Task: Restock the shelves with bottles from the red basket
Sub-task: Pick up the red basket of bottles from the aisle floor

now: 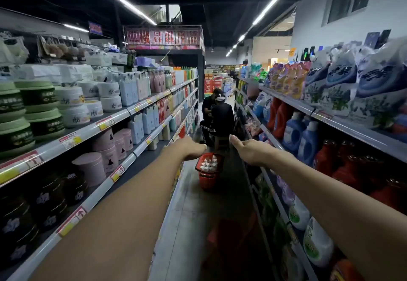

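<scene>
My left hand (pixel 191 148) and right hand (pixel 246 149) reach out apart, holding nothing; the basket (pixel 208 178) on the floor looks full of bottles (pixel 208 165), so restocking seems unstarted.

Both forearms are bare up to the frame's edge, no sleeve showing; the left hand (pixel 191 148) and right hand (pixel 247 150) wear nothing.

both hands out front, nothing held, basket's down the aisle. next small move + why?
Probably step forward toward the red basket and lower the hands to it. The left hand and right hand are both empty and stretched out above the basket, which sits on the aisle floor ahead, full of white-capped bottles. No bottle can be picked until the hands reach it.
</scene>
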